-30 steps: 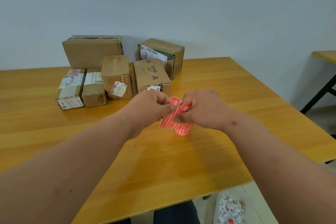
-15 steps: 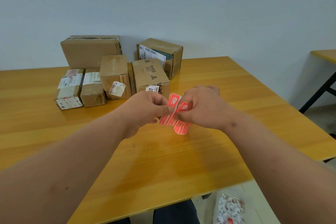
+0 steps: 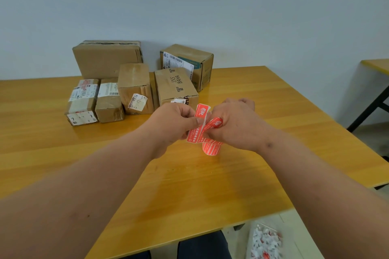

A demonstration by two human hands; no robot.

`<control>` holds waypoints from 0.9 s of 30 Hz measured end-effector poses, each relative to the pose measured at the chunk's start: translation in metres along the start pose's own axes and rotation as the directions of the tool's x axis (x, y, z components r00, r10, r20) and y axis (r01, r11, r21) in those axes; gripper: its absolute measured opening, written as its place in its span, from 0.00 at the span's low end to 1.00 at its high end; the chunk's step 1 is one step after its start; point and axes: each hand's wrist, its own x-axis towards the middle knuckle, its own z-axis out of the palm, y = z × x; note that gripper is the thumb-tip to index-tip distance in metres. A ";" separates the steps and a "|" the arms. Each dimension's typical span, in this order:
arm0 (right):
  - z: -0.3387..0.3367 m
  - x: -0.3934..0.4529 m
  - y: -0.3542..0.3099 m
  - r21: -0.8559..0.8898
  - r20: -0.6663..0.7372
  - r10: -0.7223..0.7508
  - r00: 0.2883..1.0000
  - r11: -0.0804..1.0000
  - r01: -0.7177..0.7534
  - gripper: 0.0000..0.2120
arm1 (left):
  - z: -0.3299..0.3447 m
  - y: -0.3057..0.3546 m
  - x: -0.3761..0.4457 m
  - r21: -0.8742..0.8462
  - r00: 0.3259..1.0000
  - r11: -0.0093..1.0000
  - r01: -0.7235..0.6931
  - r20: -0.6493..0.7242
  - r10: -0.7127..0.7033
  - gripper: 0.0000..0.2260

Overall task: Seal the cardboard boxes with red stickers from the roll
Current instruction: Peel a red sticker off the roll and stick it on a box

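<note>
Box point(image 3: 175, 88) top reads "JNS BAHA"; hands pinch red stickers point(image 3: 201, 126)

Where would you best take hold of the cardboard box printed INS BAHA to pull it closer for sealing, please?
Grip the INS BAHA box across its two long side walls at the near end, coming from above. It lies lengthwise toward the person, its right side is open, and only a narrow gap separates it from the neighbouring box on its left.

A plain pale grey-blue wall point(image 3: 210, 6) stands behind a yellow wooden table point(image 3: 189, 185) with a shiny top. At the right edge, part of a second table point(image 3: 376, 66) with a dark metal leg point(image 3: 367, 111) shows. The floor point(image 3: 370, 139) is light and tiled.
</note>
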 end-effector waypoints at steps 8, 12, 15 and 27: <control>-0.004 0.002 -0.003 0.082 0.058 0.055 0.997 0.995 -0.060 0.13 | -0.003 0.000 -0.001 0.016 1.000 1.000 -0.022 0.020 0.022 0.07; -0.004 0.006 -0.006 0.052 0.063 0.119 0.991 0.991 -0.123 0.12 | 0.001 0.002 -0.003 0.079 0.997 0.994 -0.071 -0.039 0.074 0.09; -0.005 0.006 -0.005 0.065 0.077 0.137 0.988 0.988 -0.142 0.12 | 0.001 0.002 -0.004 0.058 0.997 0.997 -0.058 -0.038 0.060 0.08; -0.003 0.001 -0.003 -0.073 -0.024 0.029 0.999 0.997 -0.030 0.15 | 0.002 0.000 0.000 -0.077 0.999 0.996 0.040 -0.021 -0.042 0.08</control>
